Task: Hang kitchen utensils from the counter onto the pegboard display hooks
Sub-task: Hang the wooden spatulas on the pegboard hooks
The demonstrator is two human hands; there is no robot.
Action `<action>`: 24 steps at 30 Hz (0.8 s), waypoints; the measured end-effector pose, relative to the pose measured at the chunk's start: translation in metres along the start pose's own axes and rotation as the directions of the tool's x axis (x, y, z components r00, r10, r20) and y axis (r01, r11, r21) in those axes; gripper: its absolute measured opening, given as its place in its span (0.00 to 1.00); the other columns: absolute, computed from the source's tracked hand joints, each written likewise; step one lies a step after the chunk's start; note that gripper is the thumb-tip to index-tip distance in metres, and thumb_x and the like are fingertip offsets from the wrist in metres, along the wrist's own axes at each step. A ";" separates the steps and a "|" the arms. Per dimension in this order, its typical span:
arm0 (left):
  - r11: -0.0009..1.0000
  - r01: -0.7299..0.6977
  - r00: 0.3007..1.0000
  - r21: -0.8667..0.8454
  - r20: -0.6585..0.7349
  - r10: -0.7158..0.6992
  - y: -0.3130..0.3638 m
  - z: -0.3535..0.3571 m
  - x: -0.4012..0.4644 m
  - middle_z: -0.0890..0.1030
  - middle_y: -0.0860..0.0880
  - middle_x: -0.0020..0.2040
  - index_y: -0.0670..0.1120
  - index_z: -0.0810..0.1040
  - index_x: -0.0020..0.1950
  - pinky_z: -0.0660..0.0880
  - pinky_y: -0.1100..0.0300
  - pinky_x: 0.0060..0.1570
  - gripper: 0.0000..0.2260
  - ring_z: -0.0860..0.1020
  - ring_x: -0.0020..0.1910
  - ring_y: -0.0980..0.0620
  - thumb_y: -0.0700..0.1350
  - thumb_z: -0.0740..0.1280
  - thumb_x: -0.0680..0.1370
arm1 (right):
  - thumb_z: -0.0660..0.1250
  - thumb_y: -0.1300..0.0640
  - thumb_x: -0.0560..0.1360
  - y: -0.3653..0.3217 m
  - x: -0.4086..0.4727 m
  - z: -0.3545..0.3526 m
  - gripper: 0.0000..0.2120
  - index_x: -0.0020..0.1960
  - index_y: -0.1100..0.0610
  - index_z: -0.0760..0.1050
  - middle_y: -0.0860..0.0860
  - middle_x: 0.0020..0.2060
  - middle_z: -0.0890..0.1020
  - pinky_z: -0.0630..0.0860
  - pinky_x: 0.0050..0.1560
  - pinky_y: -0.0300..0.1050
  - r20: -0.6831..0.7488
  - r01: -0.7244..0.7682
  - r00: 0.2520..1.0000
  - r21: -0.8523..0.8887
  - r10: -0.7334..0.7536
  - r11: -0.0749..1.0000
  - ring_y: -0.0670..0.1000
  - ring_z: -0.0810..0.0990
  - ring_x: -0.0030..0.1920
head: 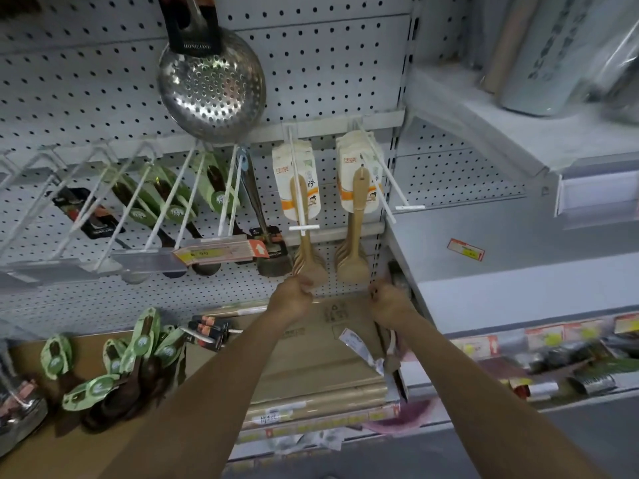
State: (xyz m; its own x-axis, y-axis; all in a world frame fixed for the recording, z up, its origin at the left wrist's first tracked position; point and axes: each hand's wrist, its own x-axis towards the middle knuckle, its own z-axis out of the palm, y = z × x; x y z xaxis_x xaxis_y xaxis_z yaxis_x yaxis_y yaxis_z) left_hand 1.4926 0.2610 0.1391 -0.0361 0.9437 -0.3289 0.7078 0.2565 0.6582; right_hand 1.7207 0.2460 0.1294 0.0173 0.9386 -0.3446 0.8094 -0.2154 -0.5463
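Observation:
Two bunches of wooden rice paddles with white-and-orange cards hang from white pegboard hooks: the left bunch [300, 202] and the right bunch [356, 202]. My left hand [294, 295] is closed around the bottom of the left bunch's wooden heads. My right hand [389, 299] is curled at the shelf upright just right of the right bunch; what it holds is hidden. On the brown counter [311, 357] lie dark spoons with green cards [124, 361] and black-carded utensils [207, 331].
A steel skimmer [211, 88] hangs high on the pegboard. Hooks at left [145, 209] carry green-carded spoons and a metal spatula [266, 236]. A side shelf [518, 133] juts out at right, with packaged goods [570, 368] below.

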 end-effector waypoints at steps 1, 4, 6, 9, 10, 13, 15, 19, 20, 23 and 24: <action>0.998 -0.032 0.999 0.048 0.002 0.032 0.000 -0.001 -0.007 0.81 0.53 0.59 0.57 0.80 0.58 0.80 0.52 0.52 0.13 0.83 0.53 0.44 0.43 0.65 0.77 | 0.63 0.56 0.75 0.001 -0.004 -0.001 0.08 0.54 0.54 0.76 0.53 0.49 0.82 0.79 0.57 0.51 0.017 0.019 1.000 -0.006 -0.018 1.000 0.56 0.82 0.52; 0.968 -0.110 0.993 0.227 -0.020 0.118 0.003 -0.008 -0.030 0.83 0.50 0.57 0.59 0.79 0.57 0.75 0.57 0.44 0.12 0.82 0.49 0.48 0.45 0.64 0.79 | 0.64 0.60 0.76 -0.005 -0.025 -0.009 0.11 0.57 0.51 0.76 0.53 0.52 0.83 0.79 0.59 0.52 0.022 0.108 0.994 -0.042 -0.107 0.993 0.54 0.81 0.52; 0.923 -0.155 0.984 0.352 -0.026 0.175 0.005 -0.015 -0.048 0.82 0.50 0.58 0.58 0.79 0.60 0.72 0.58 0.43 0.11 0.80 0.50 0.49 0.46 0.63 0.81 | 0.62 0.62 0.78 -0.014 -0.046 -0.016 0.14 0.62 0.52 0.75 0.52 0.55 0.82 0.79 0.56 0.49 0.011 0.200 0.980 -0.130 -0.200 0.971 0.55 0.81 0.53; 0.875 -0.188 0.970 0.446 -0.055 0.236 0.009 -0.032 -0.083 0.82 0.48 0.57 0.57 0.78 0.64 0.74 0.57 0.45 0.14 0.80 0.51 0.47 0.45 0.61 0.81 | 0.58 0.56 0.82 -0.031 -0.082 -0.027 0.13 0.64 0.50 0.74 0.53 0.55 0.83 0.78 0.48 0.46 -0.043 0.335 0.935 -0.215 -0.352 0.917 0.54 0.82 0.51; 0.866 -0.198 0.964 0.460 -0.069 0.258 0.010 -0.039 -0.098 0.83 0.48 0.56 0.57 0.78 0.64 0.75 0.56 0.46 0.14 0.80 0.51 0.46 0.45 0.61 0.81 | 0.57 0.55 0.83 -0.037 -0.095 -0.030 0.13 0.64 0.50 0.74 0.53 0.55 0.83 0.78 0.47 0.47 -0.057 0.373 0.917 -0.230 -0.395 0.899 0.54 0.82 0.50; 0.847 -0.202 0.948 0.492 -0.120 0.295 0.006 -0.064 -0.146 0.83 0.48 0.55 0.56 0.77 0.65 0.76 0.55 0.47 0.15 0.81 0.51 0.46 0.44 0.60 0.81 | 0.59 0.56 0.82 -0.064 -0.134 -0.032 0.13 0.65 0.51 0.75 0.52 0.53 0.84 0.76 0.44 0.45 -0.048 0.456 0.874 -0.269 -0.484 0.848 0.51 0.80 0.46; 0.836 -0.187 0.943 0.516 -0.145 0.300 -0.001 -0.080 -0.181 0.83 0.47 0.56 0.56 0.77 0.64 0.76 0.54 0.47 0.14 0.80 0.52 0.45 0.45 0.60 0.81 | 0.60 0.55 0.81 -0.085 -0.160 -0.029 0.13 0.63 0.48 0.75 0.49 0.49 0.84 0.78 0.43 0.46 -0.055 0.502 0.835 -0.329 -0.548 0.800 0.50 0.81 0.44; 0.828 -0.120 0.937 0.548 -0.214 0.277 -0.032 -0.119 -0.243 0.83 0.49 0.56 0.56 0.77 0.63 0.80 0.52 0.48 0.12 0.81 0.52 0.46 0.46 0.61 0.81 | 0.60 0.54 0.82 -0.135 -0.204 -0.006 0.11 0.62 0.49 0.75 0.51 0.51 0.83 0.79 0.48 0.52 0.041 0.610 0.767 -0.353 -0.640 0.709 0.53 0.81 0.49; 0.836 -0.092 0.939 0.541 -0.231 0.253 -0.043 -0.130 -0.257 0.83 0.49 0.55 0.56 0.76 0.63 0.81 0.51 0.48 0.12 0.82 0.50 0.46 0.46 0.61 0.81 | 0.61 0.54 0.82 -0.148 -0.213 0.001 0.11 0.62 0.50 0.75 0.51 0.52 0.83 0.79 0.50 0.52 0.059 0.638 0.742 -0.367 -0.667 0.677 0.53 0.81 0.51; 0.824 -0.016 0.938 0.566 -0.276 0.207 -0.083 -0.162 -0.297 0.82 0.46 0.58 0.55 0.75 0.65 0.78 0.52 0.49 0.13 0.81 0.54 0.44 0.47 0.61 0.81 | 0.60 0.53 0.83 -0.191 -0.234 0.029 0.12 0.65 0.50 0.74 0.50 0.57 0.81 0.75 0.49 0.49 0.117 0.691 0.686 -0.413 -0.718 0.593 0.54 0.79 0.56; 0.822 0.007 0.936 0.570 -0.293 0.195 -0.099 -0.172 -0.309 0.82 0.46 0.58 0.54 0.75 0.65 0.75 0.53 0.48 0.13 0.80 0.54 0.43 0.47 0.61 0.81 | 0.60 0.53 0.83 -0.207 -0.240 0.040 0.12 0.65 0.50 0.73 0.50 0.58 0.81 0.75 0.48 0.48 0.139 0.703 0.669 -0.436 -0.730 0.562 0.54 0.79 0.57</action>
State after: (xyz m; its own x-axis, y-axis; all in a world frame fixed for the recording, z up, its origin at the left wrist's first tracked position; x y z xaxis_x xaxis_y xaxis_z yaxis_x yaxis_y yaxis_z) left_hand 1.3120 -0.0199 0.2923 -0.1023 0.9946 0.0192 0.9834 0.0983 0.1524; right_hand 1.5259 0.0544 0.2948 -0.6606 0.7482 0.0622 0.7228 0.6562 -0.2168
